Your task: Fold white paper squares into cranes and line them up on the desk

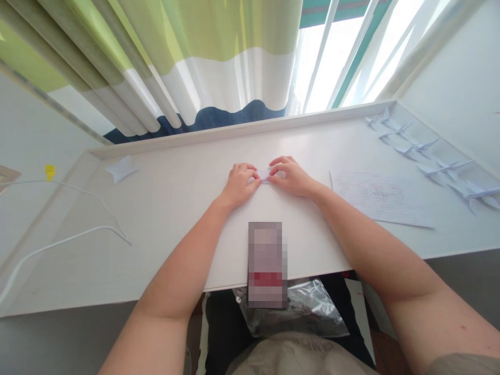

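Note:
A small folded piece of white paper (264, 175) lies between my hands at the middle of the white desk. My left hand (241, 183) pinches its left side, with thumb and fingertips together. On the right side, my right hand (291, 176) grips it the same way, the fingers bent over it. Both hands rest low, close to the desk surface. My fingertips partly hide the paper, so its exact folds cannot be made out.
A folded paper star (122, 169) lies at the left, near a white cable (74, 235). Printed sheets (380, 198) lie on the right, beside several folded paper shapes (449, 169) along the wall. A phone-like object with a blurred screen (266, 265) overhangs the desk's front edge (230, 286).

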